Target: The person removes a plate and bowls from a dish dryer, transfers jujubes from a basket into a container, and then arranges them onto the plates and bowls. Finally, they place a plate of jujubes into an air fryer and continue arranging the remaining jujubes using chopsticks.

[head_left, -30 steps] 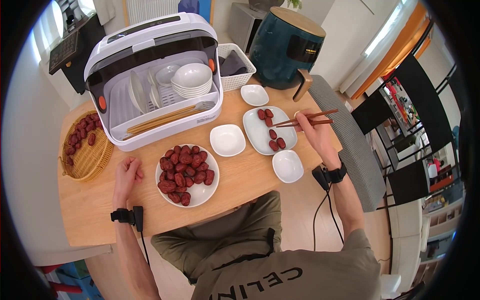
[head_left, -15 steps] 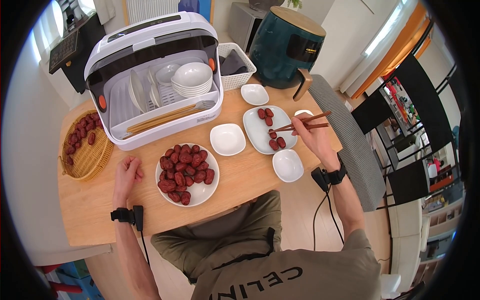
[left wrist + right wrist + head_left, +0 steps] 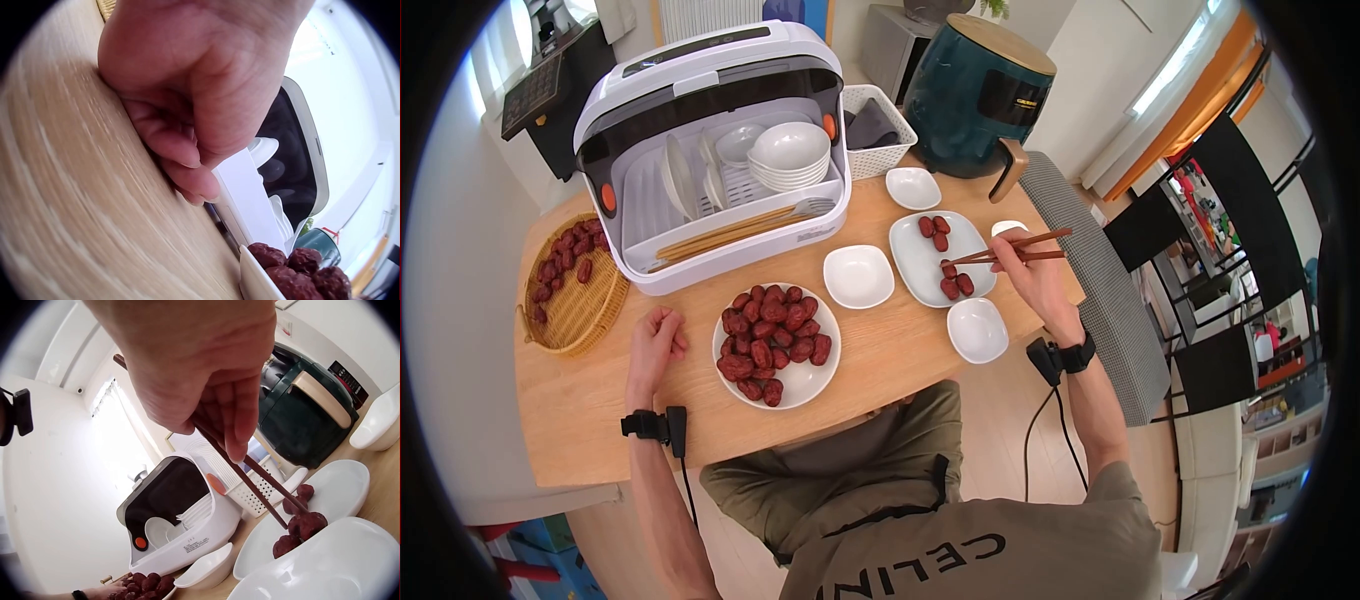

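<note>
My right hand [image 3: 1037, 285] holds a pair of brown chopsticks [image 3: 250, 484] over the oval white plate [image 3: 910, 275]. Their tips touch a red date [image 3: 948, 270] in the plate's middle, just above two more dates [image 3: 957, 286]. Three further dates [image 3: 941, 242] lie together at the plate's far end. My left hand [image 3: 657, 345] rests on the tabletop with fingers loosely curled and nothing in it, as the left wrist view also shows [image 3: 187, 94]. Beside it sits a round white plate [image 3: 808, 385] piled with many dates [image 3: 765, 335].
Small white bowls flank the oval plate: one left [image 3: 858, 277], one near [image 3: 977, 331], one far [image 3: 913, 188], another partly behind my right hand. A dish cabinet [image 3: 730, 255], a white basket [image 3: 880, 158] and a green air fryer [image 3: 970, 110] line the back. A wicker tray [image 3: 590, 320] stands far left.
The chopstick tips have moved nearer to me across the oval plate, from beside the far dates down to the middle date. My left hand stays put.
</note>
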Action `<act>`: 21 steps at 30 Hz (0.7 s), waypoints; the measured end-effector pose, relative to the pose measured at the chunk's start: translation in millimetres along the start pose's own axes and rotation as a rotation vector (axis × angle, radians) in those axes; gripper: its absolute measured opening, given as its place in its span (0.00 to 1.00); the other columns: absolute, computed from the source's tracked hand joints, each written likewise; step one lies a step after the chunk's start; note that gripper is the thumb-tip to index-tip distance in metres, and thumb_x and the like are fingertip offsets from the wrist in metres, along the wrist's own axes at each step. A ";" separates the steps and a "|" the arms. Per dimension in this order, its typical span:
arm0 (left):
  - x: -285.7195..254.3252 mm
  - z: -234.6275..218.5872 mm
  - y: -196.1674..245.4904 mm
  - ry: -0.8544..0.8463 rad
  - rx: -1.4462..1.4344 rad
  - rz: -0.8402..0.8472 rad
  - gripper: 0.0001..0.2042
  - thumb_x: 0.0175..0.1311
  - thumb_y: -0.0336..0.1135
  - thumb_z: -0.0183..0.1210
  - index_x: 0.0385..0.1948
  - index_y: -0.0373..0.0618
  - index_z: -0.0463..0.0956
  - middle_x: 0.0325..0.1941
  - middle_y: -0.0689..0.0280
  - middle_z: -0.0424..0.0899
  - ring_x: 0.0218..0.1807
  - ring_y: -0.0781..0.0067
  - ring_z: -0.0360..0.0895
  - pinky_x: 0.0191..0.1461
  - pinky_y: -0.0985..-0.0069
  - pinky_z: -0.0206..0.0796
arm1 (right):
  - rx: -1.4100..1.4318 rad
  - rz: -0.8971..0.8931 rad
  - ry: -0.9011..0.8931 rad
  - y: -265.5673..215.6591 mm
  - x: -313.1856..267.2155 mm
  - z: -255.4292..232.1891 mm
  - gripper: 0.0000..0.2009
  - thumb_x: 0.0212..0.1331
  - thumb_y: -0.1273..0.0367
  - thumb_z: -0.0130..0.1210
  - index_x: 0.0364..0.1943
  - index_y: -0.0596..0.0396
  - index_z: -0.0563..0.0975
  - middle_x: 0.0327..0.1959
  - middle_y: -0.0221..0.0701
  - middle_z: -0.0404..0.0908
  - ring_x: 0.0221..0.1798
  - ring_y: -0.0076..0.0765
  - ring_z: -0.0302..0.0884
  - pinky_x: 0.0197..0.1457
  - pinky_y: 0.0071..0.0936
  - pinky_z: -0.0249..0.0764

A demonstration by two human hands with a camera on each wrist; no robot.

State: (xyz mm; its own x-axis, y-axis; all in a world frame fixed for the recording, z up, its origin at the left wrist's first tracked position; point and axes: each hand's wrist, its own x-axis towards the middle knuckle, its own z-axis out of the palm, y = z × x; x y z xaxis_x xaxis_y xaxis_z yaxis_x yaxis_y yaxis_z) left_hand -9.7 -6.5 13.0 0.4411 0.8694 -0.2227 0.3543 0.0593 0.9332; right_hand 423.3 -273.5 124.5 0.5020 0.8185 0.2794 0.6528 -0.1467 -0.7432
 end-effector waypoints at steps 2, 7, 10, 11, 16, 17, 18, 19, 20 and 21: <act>0.3 -0.2 -0.6 0.002 0.002 0.003 0.10 0.69 0.38 0.52 0.34 0.40 0.74 0.18 0.67 0.76 0.18 0.82 0.70 0.22 0.84 0.63 | 0.023 -0.001 0.022 0.1 0.1 -1.7 0.09 0.65 0.69 0.55 0.36 0.65 0.79 0.24 0.32 0.80 0.27 0.24 0.79 0.28 0.21 0.72; -0.7 0.3 0.6 0.013 0.006 0.011 0.10 0.68 0.38 0.52 0.33 0.40 0.74 0.18 0.67 0.76 0.18 0.82 0.71 0.23 0.85 0.63 | 0.037 -0.049 0.109 -12.3 -0.1 -6.5 0.09 0.66 0.70 0.54 0.36 0.66 0.77 0.24 0.33 0.81 0.28 0.23 0.80 0.30 0.19 0.74; -1.8 1.5 3.2 0.016 -0.003 0.008 0.11 0.68 0.38 0.52 0.32 0.40 0.74 0.19 0.68 0.76 0.18 0.82 0.71 0.23 0.84 0.63 | 0.194 -0.045 0.084 -31.6 -8.4 1.2 0.09 0.67 0.70 0.53 0.36 0.65 0.77 0.27 0.34 0.82 0.29 0.24 0.81 0.31 0.18 0.76; -2.1 0.6 3.0 0.030 0.004 -0.004 0.11 0.68 0.38 0.52 0.32 0.40 0.74 0.19 0.68 0.76 0.18 0.82 0.71 0.23 0.84 0.63 | 0.271 -0.012 0.058 -38.4 -13.3 6.2 0.08 0.67 0.71 0.52 0.36 0.64 0.77 0.29 0.35 0.82 0.30 0.25 0.81 0.32 0.19 0.76; -1.3 -0.1 2.3 -0.017 -0.037 -0.023 0.11 0.69 0.39 0.52 0.32 0.41 0.75 0.19 0.69 0.76 0.19 0.83 0.71 0.24 0.85 0.62 | 0.479 -0.014 -0.221 -89.7 -37.6 29.3 0.06 0.67 0.74 0.51 0.35 0.65 0.76 0.30 0.33 0.79 0.32 0.25 0.79 0.36 0.21 0.76; -1.4 -0.2 1.9 -0.014 -0.035 -0.027 0.11 0.69 0.39 0.52 0.32 0.41 0.75 0.19 0.69 0.76 0.19 0.83 0.71 0.24 0.85 0.62 | 0.411 -0.064 -0.280 -97.3 -39.2 35.1 0.06 0.66 0.74 0.52 0.35 0.65 0.76 0.29 0.33 0.79 0.32 0.25 0.79 0.36 0.21 0.75; -1.3 -0.2 1.6 -0.007 -0.044 -0.018 0.10 0.68 0.38 0.52 0.32 0.40 0.75 0.19 0.68 0.77 0.19 0.82 0.71 0.24 0.85 0.63 | 0.342 -0.115 -0.338 -103.4 -40.2 40.2 0.05 0.65 0.74 0.52 0.35 0.65 0.76 0.29 0.33 0.79 0.31 0.25 0.79 0.35 0.21 0.74; -0.8 0.1 1.6 0.000 -0.053 -0.007 0.10 0.68 0.37 0.53 0.32 0.39 0.76 0.19 0.67 0.77 0.19 0.82 0.71 0.24 0.84 0.63 | 0.343 -0.116 -0.341 -109.1 -41.1 46.1 0.05 0.65 0.74 0.52 0.35 0.65 0.76 0.29 0.33 0.79 0.31 0.25 0.79 0.35 0.21 0.74; -0.4 0.3 1.2 0.004 -0.054 -0.009 0.10 0.68 0.37 0.53 0.32 0.39 0.76 0.19 0.67 0.77 0.19 0.82 0.71 0.24 0.84 0.63 | 0.341 -0.103 -0.374 -114.4 -41.9 52.0 0.05 0.65 0.75 0.53 0.34 0.64 0.77 0.28 0.33 0.79 0.31 0.25 0.79 0.35 0.21 0.74; -0.1 0.1 0.7 -0.002 -0.042 0.003 0.10 0.67 0.36 0.53 0.33 0.38 0.76 0.19 0.67 0.77 0.19 0.81 0.72 0.24 0.84 0.63 | 0.339 -0.091 -0.407 -117.4 -41.9 56.0 0.05 0.64 0.75 0.54 0.34 0.64 0.77 0.28 0.34 0.78 0.31 0.26 0.79 0.35 0.21 0.73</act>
State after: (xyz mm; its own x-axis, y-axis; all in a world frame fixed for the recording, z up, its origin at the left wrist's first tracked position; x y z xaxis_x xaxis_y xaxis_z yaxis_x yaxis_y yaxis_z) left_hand -9.5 -6.6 13.6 0.4438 0.8686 -0.2204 0.3181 0.0773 0.9449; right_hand 293.8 -259.5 166.0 0.1476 0.9786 0.1433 0.4295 0.0671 -0.9006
